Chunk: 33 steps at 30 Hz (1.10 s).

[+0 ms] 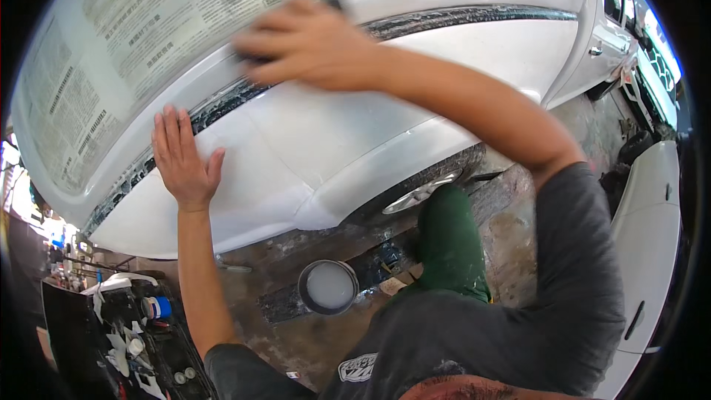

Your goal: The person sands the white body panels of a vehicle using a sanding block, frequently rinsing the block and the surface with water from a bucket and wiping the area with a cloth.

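While the left hand (185, 170) lies flat, thumb apart, the blurred right hand (315, 46) grips a dark block (337, 2).

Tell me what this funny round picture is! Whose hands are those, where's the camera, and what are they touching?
There's no robot here, just a person using two bare hands. The camera is worn on the head, looking down, and its wide lens makes straight things look bent.

The big white thing is a car. Printed paper covers its windows. The left hand lies flat on its side, fingers across a dark strip. The right hand is higher up and blurry. A dark thing peeks out beside it, but I can't tell what it is or whether it's gripped.

On the floor stands a bucket with cloudy liquid in it.
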{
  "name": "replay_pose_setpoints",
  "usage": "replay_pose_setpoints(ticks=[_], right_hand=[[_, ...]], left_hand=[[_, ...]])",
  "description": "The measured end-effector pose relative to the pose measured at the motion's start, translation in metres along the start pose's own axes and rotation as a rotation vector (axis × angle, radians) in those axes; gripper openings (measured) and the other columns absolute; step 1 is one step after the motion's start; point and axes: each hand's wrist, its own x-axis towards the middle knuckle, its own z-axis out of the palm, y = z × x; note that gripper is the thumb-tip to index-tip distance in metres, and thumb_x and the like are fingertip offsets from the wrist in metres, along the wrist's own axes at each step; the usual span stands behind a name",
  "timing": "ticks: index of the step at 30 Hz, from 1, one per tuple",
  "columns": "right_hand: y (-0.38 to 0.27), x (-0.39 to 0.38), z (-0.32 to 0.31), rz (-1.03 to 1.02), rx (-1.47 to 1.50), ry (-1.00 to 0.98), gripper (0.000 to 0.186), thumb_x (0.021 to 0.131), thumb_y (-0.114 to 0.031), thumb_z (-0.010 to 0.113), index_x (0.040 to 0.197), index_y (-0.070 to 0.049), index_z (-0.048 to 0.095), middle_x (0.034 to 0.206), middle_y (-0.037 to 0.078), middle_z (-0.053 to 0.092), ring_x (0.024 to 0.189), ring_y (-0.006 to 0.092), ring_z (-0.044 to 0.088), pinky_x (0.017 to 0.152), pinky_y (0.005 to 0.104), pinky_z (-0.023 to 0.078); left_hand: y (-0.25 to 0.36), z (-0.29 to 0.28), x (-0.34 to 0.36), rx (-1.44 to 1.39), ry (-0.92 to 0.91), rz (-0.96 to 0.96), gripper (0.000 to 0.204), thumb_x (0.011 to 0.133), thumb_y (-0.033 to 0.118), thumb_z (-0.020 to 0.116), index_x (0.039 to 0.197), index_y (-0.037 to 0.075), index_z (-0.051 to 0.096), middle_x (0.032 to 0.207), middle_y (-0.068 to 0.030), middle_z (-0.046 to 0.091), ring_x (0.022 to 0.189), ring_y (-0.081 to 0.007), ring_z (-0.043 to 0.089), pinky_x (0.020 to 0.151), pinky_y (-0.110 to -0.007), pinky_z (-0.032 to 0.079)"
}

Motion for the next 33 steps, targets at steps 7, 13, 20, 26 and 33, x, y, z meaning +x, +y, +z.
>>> replay_pose_setpoints(ticks=[7, 13, 20, 26, 33], right_hand=[[0.023, -0.046, -0.048, 0.117, 0.003, -0.164, 0.025, 0.086, -0.023, 0.064, 0.111, -0.027, 0.066, 0.137, 0.001, 0.056, 0.126, 0.0246, 0.054, 0.101, 0.044, 0.047], [0.037, -0.073, -0.066, 0.099, -0.11, -0.249, 0.044, 0.09, -0.024, 0.065, 0.132, -0.033, 0.061, 0.15, 0.004, 0.052, 0.128, 0.0277, 0.053, 0.1, 0.0479, 0.046], [-0.06, 0.062, 0.023, 0.126, 0.07, 0.021, 0.021, 0.086, -0.023, 0.062, 0.107, -0.025, 0.062, 0.126, -0.001, 0.056, 0.116, 0.0196, 0.055, 0.093, 0.0398, 0.046], [-0.013, -0.024, -0.045, 0.256, -0.064, -0.21, 0.039, 0.084, -0.013, 0.065, 0.122, -0.023, 0.065, 0.142, 0.005, 0.054, 0.124, 0.0284, 0.054, 0.098, 0.046, 0.045], [-0.13, -0.093, -0.137, 0.448, 0.435, -0.348, 0.043, 0.083, -0.019, 0.073, 0.126, -0.019, 0.068, 0.141, 0.011, 0.056, 0.119, 0.0339, 0.055, 0.097, 0.0496, 0.043]], left_hand=[[-0.002, -0.004, 0.002, -0.048, 0.033, 0.009, 0.075, 0.101, 0.059, 0.045, 0.15, 0.002, 0.045, 0.156, -0.0205, 0.042, 0.145, -0.0427, 0.036, 0.118, -0.053, 0.03], [0.012, 0.0, 0.004, -0.022, 0.079, 0.023, 0.076, 0.1, 0.061, 0.045, 0.147, 0.002, 0.049, 0.15, -0.0206, 0.047, 0.14, -0.0414, 0.04, 0.115, -0.05, 0.032], [0.002, 0.006, -0.013, -0.119, 0.014, -0.187, 0.067, 0.098, 0.043, 0.052, 0.146, -0.003, 0.045, 0.144, -0.0226, 0.048, 0.133, -0.041, 0.042, 0.116, -0.054, 0.027], [-0.019, -0.015, -0.044, 0.053, 0.093, -0.45, 0.068, 0.101, 0.036, 0.051, 0.152, -0.006, 0.036, 0.158, -0.0269, 0.034, 0.148, -0.042, 0.03, 0.122, -0.056, 0.017], [-0.078, -0.032, -0.051, 0.1, 0.089, -0.813, 0.067, 0.107, 0.037, 0.04, 0.154, -0.009, 0.029, 0.164, -0.0273, 0.023, 0.155, -0.0358, 0.017, 0.124, -0.052, 0.012]])
